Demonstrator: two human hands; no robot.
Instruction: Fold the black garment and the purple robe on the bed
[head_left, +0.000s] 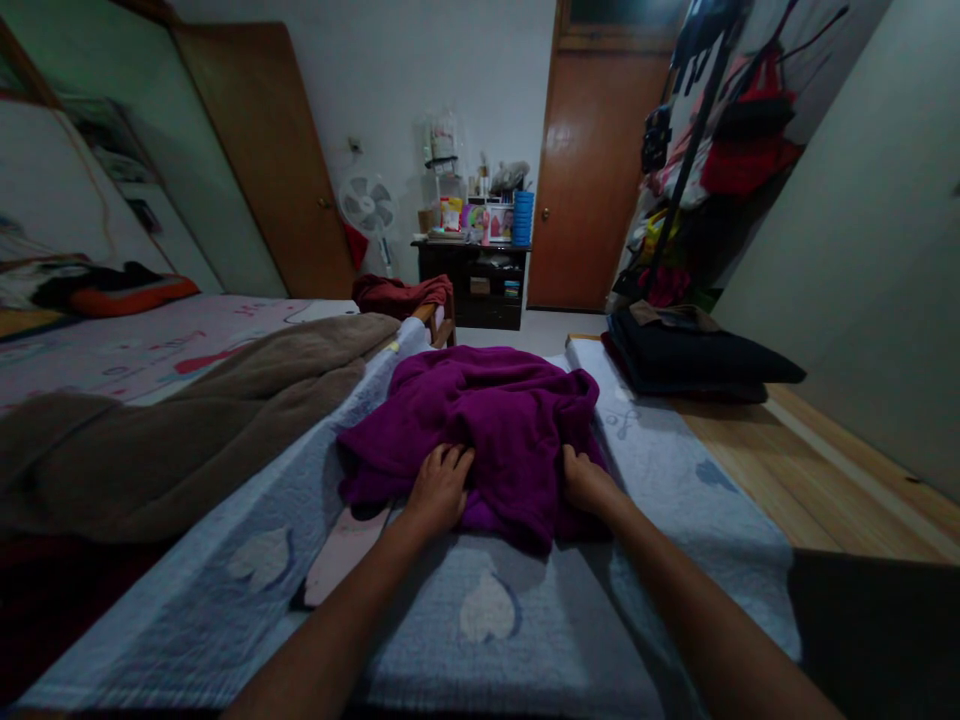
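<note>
A crumpled purple cloth (495,410) lies in a loose heap on a pale blue cover (420,640) with heart shapes. My left hand (442,485) rests at the near left part of the cloth, its fingers bent and pressed into the fabric. At the right side of the heap, my right hand (586,480) has its fingers closed on the cloth's edge. Part of a flat pinkish item (341,555) with a dark edge shows beneath the cloth, left of my left arm.
A brown blanket (217,420) stretches along the left. Folded dark clothes (690,355) are stacked at the right. Beyond the cover are a wooden frame with a red cloth (401,297), a black cabinet (469,285) and a white fan (367,205).
</note>
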